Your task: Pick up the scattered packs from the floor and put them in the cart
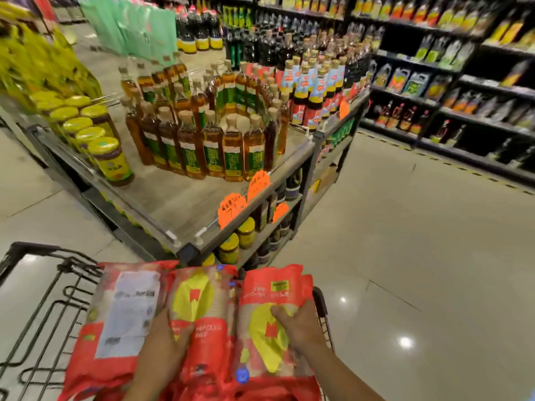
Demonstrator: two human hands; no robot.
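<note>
Three red plastic packs (208, 351) with yellow emblems lay side by side in the black wire cart (43, 302), low in the view and close to the person. The left pack (124, 314) showed its white printed back. The middle pack (199, 302) and the right pack (260, 357) lay face up, edges touching. The left hand (163, 345) had its grip on the middle pack, thumb over the face and fingers tucked into the seam beside the left pack. The right hand (301, 328) lay on the right pack with fingers bent across its emblem. Whether that grip closed round the pack's edge or only pressed on top I could not tell, since blur and the hand itself hid the thumb.

The step in hand looked like settling the packs into the cart. Done well, each pack would be pushed flat and fully inside the rim before either grip let go, above all the right pack, which reached the cart's right rail. No pack showed on the pale glossy floor (405, 256) in view, so whether more remained I could not say.

Just ahead of the cart stood the corner of a grey display stand (179, 204). Its surface carried amber oil bottles (208, 140) and yellow-lidded jars (101, 143), with orange price tags (231, 208) on the edge. That corner would block a straight push forward. Dark shelving (463, 88) lined the aisle at right, well apart.
</note>
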